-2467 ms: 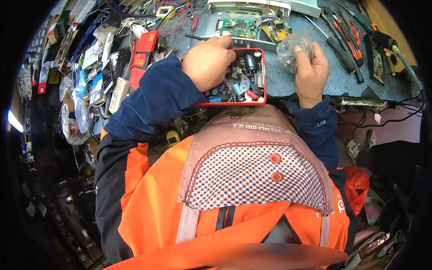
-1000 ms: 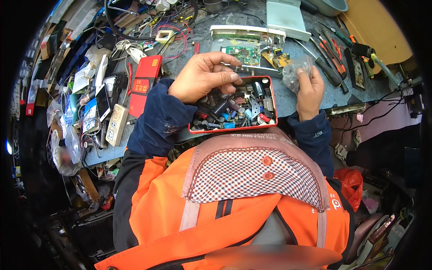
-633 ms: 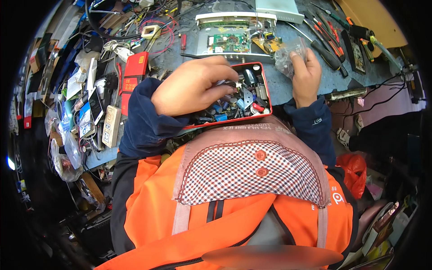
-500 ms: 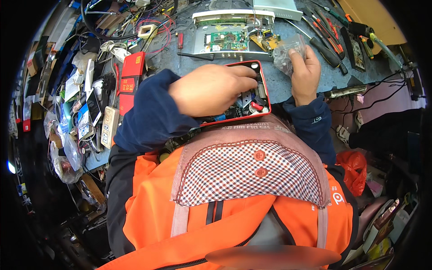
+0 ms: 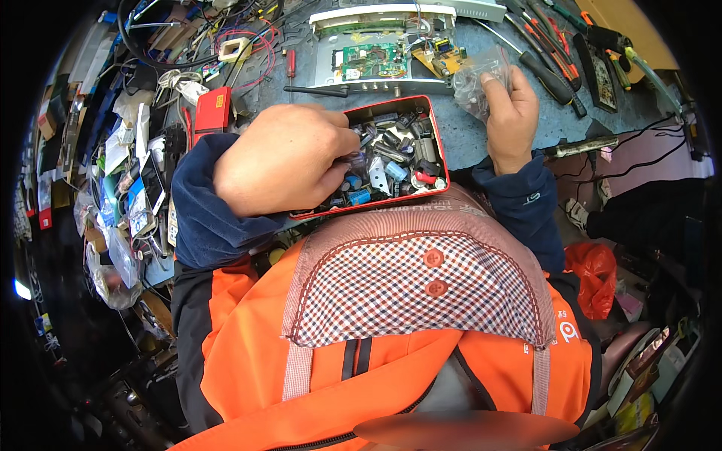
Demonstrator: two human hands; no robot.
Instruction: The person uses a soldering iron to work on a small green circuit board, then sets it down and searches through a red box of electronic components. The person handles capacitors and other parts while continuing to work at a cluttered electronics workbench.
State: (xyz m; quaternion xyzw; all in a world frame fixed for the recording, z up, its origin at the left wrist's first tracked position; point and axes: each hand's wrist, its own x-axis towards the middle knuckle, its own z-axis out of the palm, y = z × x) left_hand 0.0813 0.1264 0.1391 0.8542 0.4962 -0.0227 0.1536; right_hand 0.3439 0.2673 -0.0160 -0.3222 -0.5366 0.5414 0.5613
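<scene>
My left hand (image 5: 289,158) reaches over the left part of a red-rimmed tin (image 5: 445,154), its fingers curled down among the contents. The fingertips are partly hidden, so what they pinch, if anything, does not show. Heaped in the tin are small electronic parts, mostly cylindrical capacitors, with a blue one (image 5: 359,197) near the front edge. My right hand (image 5: 514,113) is raised beyond the tin's right side. Between thumb and fingers it grips a clear plastic bag (image 5: 471,89), which hangs crumpled to the left of the thumb.
Behind the tin sits an opened metal device case (image 5: 325,64) with a green circuit board (image 5: 374,59). Screwdrivers, one black-handled (image 5: 547,77), and other tools lie at the back right. A red box (image 5: 213,110), cables and piled clutter fill the left side.
My left hand has drawn left across the tin, uncovering parts in its middle and right. The right hand still holds the clear bag in nearly the same place.
</scene>
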